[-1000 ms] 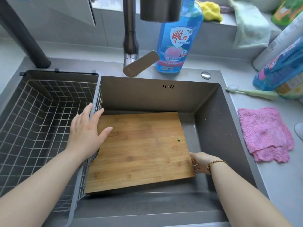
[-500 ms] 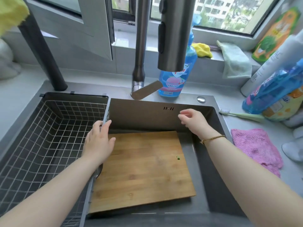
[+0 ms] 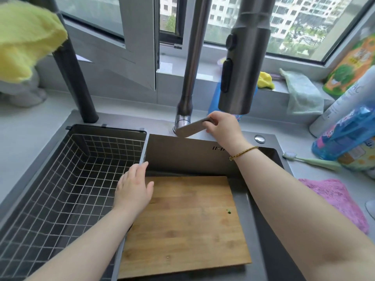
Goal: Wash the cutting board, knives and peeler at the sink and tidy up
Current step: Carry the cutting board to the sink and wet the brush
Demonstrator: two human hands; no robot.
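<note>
Cutting board (image 3: 182, 226) lies in the sink (image 3: 182, 155): your right hand (image 3: 223, 127) pinches the faucet lever (image 3: 189, 129), so ease it up gently, bracing the board with your flat, close-fingered left hand (image 3: 134, 191).

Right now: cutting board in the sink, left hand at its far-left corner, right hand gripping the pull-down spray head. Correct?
One error: the head view shows the right hand gripping the flat faucet lever, not the spray head, which hangs untouched above. The rest holds: cutting board in the sink, left hand at its far-left corner.
</note>
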